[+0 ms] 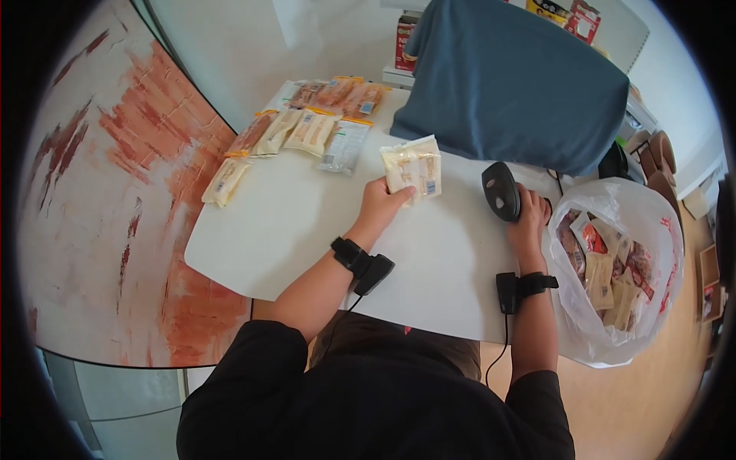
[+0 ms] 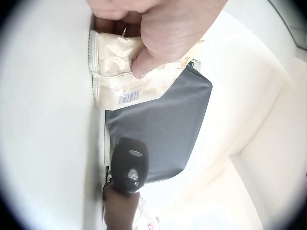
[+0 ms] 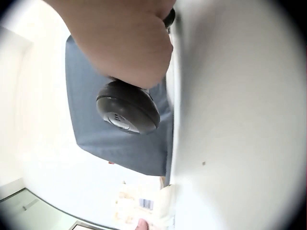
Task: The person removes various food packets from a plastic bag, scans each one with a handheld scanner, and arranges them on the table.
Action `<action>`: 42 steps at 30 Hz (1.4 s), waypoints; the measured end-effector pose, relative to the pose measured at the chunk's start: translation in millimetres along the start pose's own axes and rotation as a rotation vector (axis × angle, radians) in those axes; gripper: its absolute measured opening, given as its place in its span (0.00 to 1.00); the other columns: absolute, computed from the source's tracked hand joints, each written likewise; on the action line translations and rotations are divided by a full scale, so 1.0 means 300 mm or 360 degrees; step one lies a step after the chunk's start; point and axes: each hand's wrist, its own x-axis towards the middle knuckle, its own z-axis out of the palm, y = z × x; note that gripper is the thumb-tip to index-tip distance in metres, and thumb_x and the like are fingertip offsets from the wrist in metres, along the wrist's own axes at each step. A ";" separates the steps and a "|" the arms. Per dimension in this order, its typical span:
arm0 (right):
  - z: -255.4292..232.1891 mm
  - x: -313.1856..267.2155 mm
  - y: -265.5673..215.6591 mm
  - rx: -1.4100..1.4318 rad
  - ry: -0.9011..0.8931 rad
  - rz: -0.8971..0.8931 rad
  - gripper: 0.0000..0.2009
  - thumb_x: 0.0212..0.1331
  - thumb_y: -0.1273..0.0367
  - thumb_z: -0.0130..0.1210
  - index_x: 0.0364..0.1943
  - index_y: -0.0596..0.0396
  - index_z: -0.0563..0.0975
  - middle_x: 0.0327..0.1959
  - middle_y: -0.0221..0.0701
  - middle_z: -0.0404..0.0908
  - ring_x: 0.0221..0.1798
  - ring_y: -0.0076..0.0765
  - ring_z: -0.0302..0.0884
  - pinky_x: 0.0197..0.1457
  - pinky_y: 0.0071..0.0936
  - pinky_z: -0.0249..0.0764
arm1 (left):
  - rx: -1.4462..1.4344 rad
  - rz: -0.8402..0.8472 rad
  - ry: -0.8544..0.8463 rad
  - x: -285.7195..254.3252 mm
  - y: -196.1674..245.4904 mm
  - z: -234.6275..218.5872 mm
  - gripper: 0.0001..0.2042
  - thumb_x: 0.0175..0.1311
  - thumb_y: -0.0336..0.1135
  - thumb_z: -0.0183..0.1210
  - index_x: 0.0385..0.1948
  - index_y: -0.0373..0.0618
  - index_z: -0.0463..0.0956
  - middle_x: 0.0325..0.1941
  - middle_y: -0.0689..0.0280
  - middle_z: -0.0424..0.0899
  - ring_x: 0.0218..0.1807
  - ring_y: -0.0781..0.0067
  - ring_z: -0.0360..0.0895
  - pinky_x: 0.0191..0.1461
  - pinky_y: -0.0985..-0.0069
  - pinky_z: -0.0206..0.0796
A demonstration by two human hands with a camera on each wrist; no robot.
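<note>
one packet [image 1: 424,181] in left hand [image 1: 380,204], assorted packets [image 1: 599,280] in plastic bag [image 1: 580,327]

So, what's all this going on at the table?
A person's left hand holds a pale packet, while the right hand grips a black scanner, its head apart from the packet. Other packets lie on the far left of the table. More sit inside a plastic bag at the right.
</note>
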 end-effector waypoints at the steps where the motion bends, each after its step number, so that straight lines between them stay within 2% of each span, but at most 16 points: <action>1: 0.006 -0.002 -0.005 -0.0029 -0.0030 -0.0008 0.28 0.39 0.81 0.50 0.52 0.51 0.70 0.43 0.34 0.72 0.54 0.44 0.65 0.63 0.46 0.50 | 0.0002 0.0007 -0.0001 0.001 -0.004 0.000 0.13 0.56 0.27 0.59 0.43 0.34 0.76 0.42 0.61 0.81 0.42 0.77 0.78 0.47 0.80 0.69; 5: 0.015 0.000 -0.017 -0.0105 -0.0144 -0.0003 0.29 0.39 0.82 0.49 0.53 0.51 0.70 0.45 0.33 0.72 0.55 0.43 0.64 0.65 0.47 0.48 | -0.0011 0.0025 0.0011 0.001 0.001 0.005 0.13 0.55 0.27 0.58 0.42 0.32 0.75 0.41 0.60 0.81 0.40 0.76 0.78 0.44 0.78 0.70; 8: 0.010 0.000 -0.023 -0.0109 -0.0229 0.0004 0.30 0.39 0.83 0.48 0.54 0.50 0.70 0.46 0.33 0.72 0.57 0.42 0.63 0.66 0.47 0.47 | -0.0105 0.0160 0.0050 0.006 -0.017 0.016 0.15 0.55 0.27 0.58 0.44 0.31 0.73 0.43 0.60 0.80 0.42 0.75 0.77 0.45 0.77 0.70; 11: 0.006 -0.008 -0.020 -0.0076 -0.0256 0.0003 0.30 0.38 0.83 0.48 0.54 0.50 0.70 0.48 0.33 0.72 0.58 0.42 0.62 0.66 0.47 0.46 | -0.0164 0.0141 0.0068 -0.006 -0.010 0.017 0.17 0.55 0.27 0.58 0.47 0.32 0.71 0.45 0.61 0.79 0.44 0.75 0.77 0.47 0.77 0.69; 14: 0.004 -0.010 -0.013 -0.0053 -0.0259 -0.0008 0.30 0.38 0.82 0.48 0.54 0.51 0.70 0.48 0.33 0.72 0.58 0.42 0.62 0.67 0.48 0.45 | -0.0260 -0.0086 -0.0067 -0.022 0.113 -0.021 0.18 0.55 0.27 0.58 0.48 0.33 0.70 0.44 0.62 0.79 0.44 0.75 0.77 0.48 0.77 0.69; 17: 0.002 -0.008 -0.020 -0.0077 -0.0272 -0.0004 0.29 0.38 0.82 0.48 0.54 0.51 0.70 0.48 0.33 0.72 0.58 0.42 0.62 0.67 0.48 0.45 | -0.0394 -0.0117 -0.0251 -0.030 0.261 -0.125 0.19 0.55 0.27 0.59 0.49 0.34 0.70 0.44 0.63 0.79 0.44 0.76 0.76 0.48 0.78 0.69; 19: 0.009 -0.003 -0.019 -0.0103 -0.0270 0.0003 0.29 0.38 0.81 0.48 0.54 0.51 0.70 0.48 0.33 0.72 0.58 0.42 0.62 0.67 0.47 0.45 | 0.0013 0.0075 -0.0186 -0.052 0.342 -0.232 0.19 0.55 0.28 0.60 0.49 0.34 0.70 0.44 0.63 0.79 0.44 0.77 0.76 0.48 0.78 0.69; 21: 0.016 -0.003 -0.021 -0.0116 -0.0261 0.0026 0.29 0.38 0.81 0.48 0.53 0.51 0.70 0.48 0.33 0.72 0.58 0.42 0.62 0.67 0.47 0.45 | 0.0377 0.0365 0.0097 -0.076 0.372 -0.354 0.20 0.54 0.27 0.61 0.50 0.34 0.70 0.45 0.63 0.79 0.44 0.78 0.76 0.47 0.79 0.68; 24: 0.022 0.002 -0.017 -0.0069 -0.0229 0.0028 0.28 0.39 0.80 0.48 0.53 0.50 0.70 0.47 0.33 0.72 0.57 0.43 0.63 0.66 0.47 0.46 | 0.0630 0.0186 0.0436 -0.116 0.374 -0.581 0.21 0.54 0.27 0.61 0.52 0.34 0.70 0.46 0.63 0.78 0.43 0.78 0.76 0.47 0.81 0.68; 27: 0.027 -0.004 -0.014 -0.0081 -0.0205 0.0010 0.28 0.39 0.80 0.48 0.53 0.50 0.70 0.46 0.33 0.73 0.56 0.44 0.64 0.65 0.48 0.47 | 0.0575 -0.0109 0.0476 -0.163 0.338 -0.758 0.21 0.55 0.27 0.60 0.53 0.35 0.70 0.46 0.63 0.78 0.42 0.77 0.76 0.46 0.82 0.68; 28: 0.022 -0.002 -0.021 -0.0095 -0.0210 0.0016 0.28 0.39 0.80 0.47 0.53 0.51 0.70 0.46 0.33 0.73 0.56 0.44 0.64 0.65 0.47 0.48 | 0.0642 -0.0273 0.0605 -0.165 0.317 -0.780 0.18 0.56 0.27 0.58 0.50 0.34 0.73 0.45 0.62 0.80 0.42 0.76 0.77 0.46 0.82 0.68; 29: 0.026 -0.005 -0.021 -0.0082 -0.0220 0.0010 0.28 0.39 0.81 0.47 0.53 0.51 0.70 0.46 0.33 0.73 0.56 0.44 0.64 0.65 0.47 0.48 | 0.0824 -0.0200 0.0662 -0.171 0.275 -0.814 0.17 0.57 0.28 0.58 0.49 0.35 0.73 0.44 0.61 0.80 0.42 0.75 0.77 0.46 0.81 0.68; 31: 0.028 -0.005 -0.014 -0.0069 -0.0219 0.0007 0.28 0.39 0.81 0.47 0.53 0.51 0.70 0.46 0.33 0.73 0.56 0.43 0.64 0.65 0.47 0.48 | 0.1183 -0.0032 0.0755 -0.172 0.223 -0.845 0.15 0.57 0.29 0.57 0.46 0.35 0.75 0.44 0.59 0.81 0.43 0.74 0.78 0.46 0.79 0.68; 34: 0.028 -0.005 -0.013 -0.0094 -0.0203 0.0005 0.28 0.40 0.81 0.46 0.53 0.51 0.70 0.47 0.33 0.73 0.56 0.43 0.64 0.66 0.46 0.47 | 0.1696 0.0274 0.0588 -0.170 0.223 -0.818 0.14 0.56 0.31 0.57 0.44 0.37 0.77 0.42 0.56 0.82 0.43 0.68 0.79 0.48 0.77 0.68; 37: 0.029 -0.007 -0.016 -0.0107 -0.0213 0.0015 0.28 0.40 0.81 0.46 0.53 0.50 0.70 0.47 0.32 0.73 0.56 0.43 0.64 0.66 0.46 0.46 | 0.1868 0.0045 0.0236 -0.187 0.240 -0.724 0.13 0.54 0.34 0.58 0.42 0.42 0.79 0.39 0.57 0.81 0.43 0.62 0.78 0.47 0.73 0.68; 42: 0.020 -0.005 -0.018 -0.0113 -0.0237 0.0013 0.28 0.40 0.82 0.46 0.53 0.50 0.70 0.47 0.32 0.73 0.57 0.43 0.64 0.66 0.46 0.46 | 0.2099 0.0090 0.0289 -0.160 0.226 -0.721 0.14 0.51 0.37 0.61 0.41 0.49 0.80 0.38 0.61 0.80 0.41 0.59 0.76 0.45 0.69 0.67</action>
